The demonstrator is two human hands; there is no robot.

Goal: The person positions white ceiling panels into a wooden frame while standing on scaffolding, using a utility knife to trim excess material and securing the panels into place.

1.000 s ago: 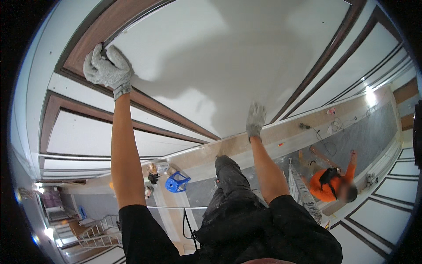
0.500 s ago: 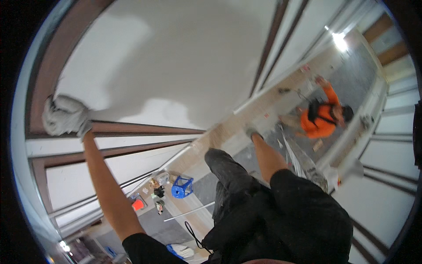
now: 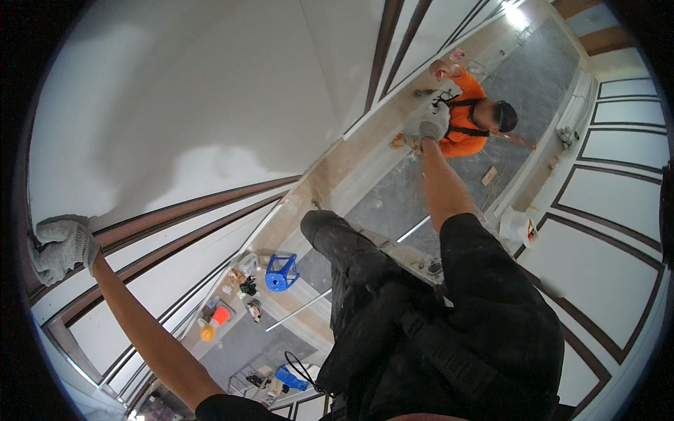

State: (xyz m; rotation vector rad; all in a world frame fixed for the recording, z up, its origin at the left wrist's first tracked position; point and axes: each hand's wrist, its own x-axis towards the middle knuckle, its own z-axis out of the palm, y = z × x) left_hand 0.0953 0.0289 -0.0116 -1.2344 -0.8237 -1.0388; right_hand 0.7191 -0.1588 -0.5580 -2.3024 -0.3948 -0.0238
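My left hand (image 3: 62, 249), in a light grey knit glove, is at the lower corner of a large white wall panel. Its fingers are curled against the brown wood trim (image 3: 193, 199) framing that panel; part of the grip is hidden by the glove. My right hand (image 3: 431, 128), also gloved in grey, reaches out low on the right side. It overlaps a co-worker in an orange top (image 3: 469, 88), and a pale blurred patch lies around its fingers. Whether it holds anything I cannot make out.
I am high above the floor, with a dusty metal ladder or platform edge (image 3: 400, 252) beside my leg. Below are a blue plastic stool (image 3: 282, 272), an orange-red container (image 3: 222, 314) and a long pale rod (image 3: 298, 311). A white bucket (image 3: 516, 228) stands to the right.
My view has shifted, with my left hand now further left and lower in it. My right arm has risen toward the co-worker, who has turned and now faces up more.
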